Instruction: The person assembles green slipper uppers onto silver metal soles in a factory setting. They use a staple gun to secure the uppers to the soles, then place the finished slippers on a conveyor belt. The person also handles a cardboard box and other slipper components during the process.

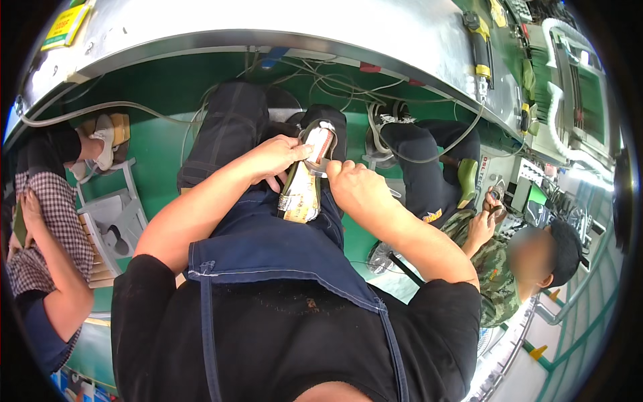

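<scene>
Above my lap is a long, narrow, dark-edged piece (299, 199), rounded at both ends, with crumpled pale yellowish material on its lower part and a white and red patch on its upper part. My left hand (281, 157) pinches its left edge near the middle, thumb on top. My right hand (355, 182) is closed in a fist at its right side. A short grey, shiny part pokes out of this fist and lies across the middle of the piece. What the right fingers grip is mostly hidden.
A metal-edged workbench (254, 30) runs across the front, with a yellow and black power tool (480, 47) on its right. Loose cables (328, 74) hang beneath it. One person (492, 268) sits at right near a green shoe-shaped piece (467, 177); another (50, 248) sits at left.
</scene>
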Demonstrator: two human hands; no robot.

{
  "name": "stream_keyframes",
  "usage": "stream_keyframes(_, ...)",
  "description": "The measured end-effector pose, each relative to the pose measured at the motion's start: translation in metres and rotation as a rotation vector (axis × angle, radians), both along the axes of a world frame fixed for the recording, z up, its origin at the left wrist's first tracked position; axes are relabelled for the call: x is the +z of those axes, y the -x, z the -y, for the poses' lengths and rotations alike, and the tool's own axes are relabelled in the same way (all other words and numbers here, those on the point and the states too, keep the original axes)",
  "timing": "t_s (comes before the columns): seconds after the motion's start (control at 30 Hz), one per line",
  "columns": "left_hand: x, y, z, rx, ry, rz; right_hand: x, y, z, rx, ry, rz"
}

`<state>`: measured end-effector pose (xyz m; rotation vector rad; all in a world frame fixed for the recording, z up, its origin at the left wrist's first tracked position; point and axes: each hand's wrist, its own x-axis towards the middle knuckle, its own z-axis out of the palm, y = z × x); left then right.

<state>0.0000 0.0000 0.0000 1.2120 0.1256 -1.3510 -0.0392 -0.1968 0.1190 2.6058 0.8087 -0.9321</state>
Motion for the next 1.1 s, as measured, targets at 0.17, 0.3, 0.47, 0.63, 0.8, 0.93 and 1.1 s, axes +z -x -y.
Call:
stream_keyframes(0.17, 0.003, 0.0, 0.007, -0.026, -0.049, 0.115, 0.025, -0.024, 0.013, -0.193, -0.108, -0.32)
stream_keyframes(0.3, 0.008, 0.007, 0.006, -0.025, -0.078, 0.26, 0.02, -0.02, 0.021, -0.411, -0.423, -0.193)
stream_keyframes(0.47, 0.012, 0.012, -0.002, -0.045, -0.005, 0.224, -0.017, -0.002, 0.009, -0.368, -0.507, -0.103)
stream_keyframes(0.63, 0.001, 0.024, -0.009, -0.11, 0.096, 0.258, -0.02, 0.005, 0.006, -0.342, -0.519, -0.065)
stream_keyframes(0.8, -0.004, 0.012, -0.017, -0.3, 0.075, 0.552, -0.023, 0.018, 0.004, -0.411, -0.542, -0.03)
stream_keyframes(0.93, -0.026, -0.007, 0.004, 0.349, 0.088, 0.611, -0.02, 0.044, 0.013, -0.807, -0.632, 0.037)
stream_keyframes(1.1, -0.04, -0.044, 0.056, 0.344, 0.401, 0.46, -0.022, 0.076, 0.035, -0.76, -0.404, 0.07)
